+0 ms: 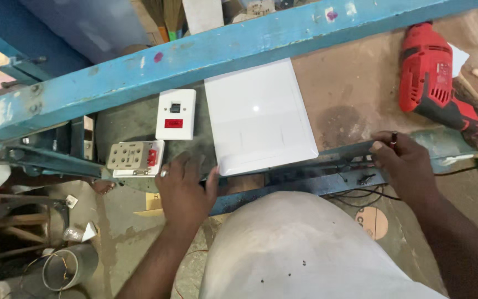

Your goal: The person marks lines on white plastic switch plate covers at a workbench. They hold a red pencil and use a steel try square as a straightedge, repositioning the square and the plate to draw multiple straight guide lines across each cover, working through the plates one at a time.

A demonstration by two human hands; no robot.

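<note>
A large white rectangular cover plate (pixel 258 113) lies on the workbench, its near corner overhanging the front edge. My left hand (pixel 186 188) rests at the bench's front edge, thumb touching the plate's near left corner. My right hand (pixel 405 163) sits at the bench edge to the right, fingers pinched on a small thin dark object (pixel 394 138). A white switch plate with a red indicator (pixel 176 114) lies left of the big plate. A beige socket insert on a white base (pixel 135 158) lies just left of my left hand.
A blue painted metal beam (pixel 195 58) crosses the bench diagonally behind the plates. A red power drill (pixel 438 77) lies at the far right. Black wires (pixel 355 194) hang under the bench edge. A metal can (pixel 70 268) and clutter sit on the floor at left.
</note>
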